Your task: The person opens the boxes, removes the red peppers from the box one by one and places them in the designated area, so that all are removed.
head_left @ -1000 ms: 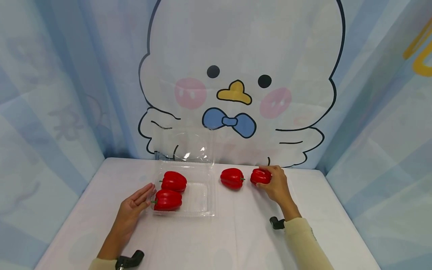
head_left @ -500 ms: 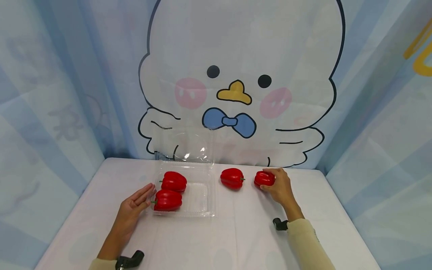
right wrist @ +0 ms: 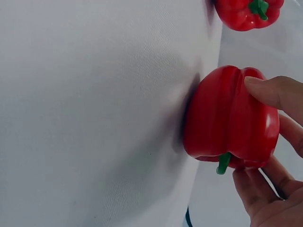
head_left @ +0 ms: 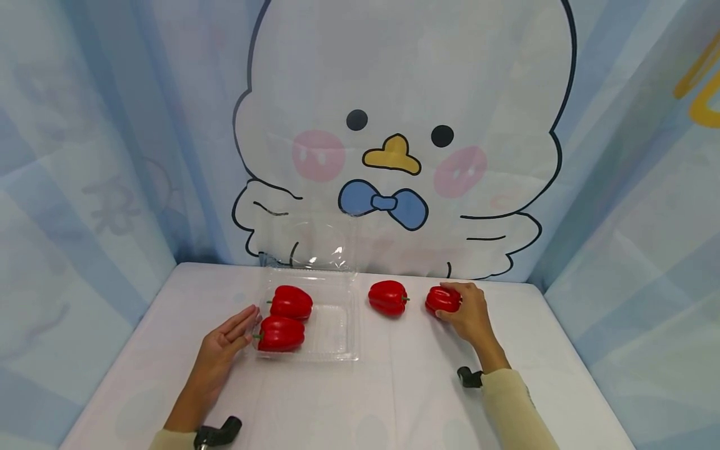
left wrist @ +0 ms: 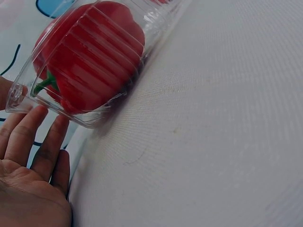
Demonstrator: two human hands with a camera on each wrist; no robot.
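Note:
My right hand [head_left: 469, 314] grips a glossy red bell pepper [head_left: 442, 300] at the back right of the table. In the right wrist view the thumb lies on that pepper's side [right wrist: 222, 118], the other fingers are round its far side, and its green stem points toward the bottom. To its left lies another red bell pepper [head_left: 388, 298]. My left hand [head_left: 220, 350] has its fingers extended against the left side of a clear plastic clamshell box [head_left: 337, 356]. Two red bell peppers [head_left: 281, 334] lie in the box's left half, stems to the left.
The box's clear lid [head_left: 315, 247] stands raised at the back, near the printed curtain [head_left: 394, 94]. A white cloth covers the table [head_left: 360, 406]. Blue-and-white curtains [head_left: 73, 219] close off the sides.
My right hand has shifted a little to the right with the bell pepper, away from the loose one beside it. The left hand and the box have stayed in place.

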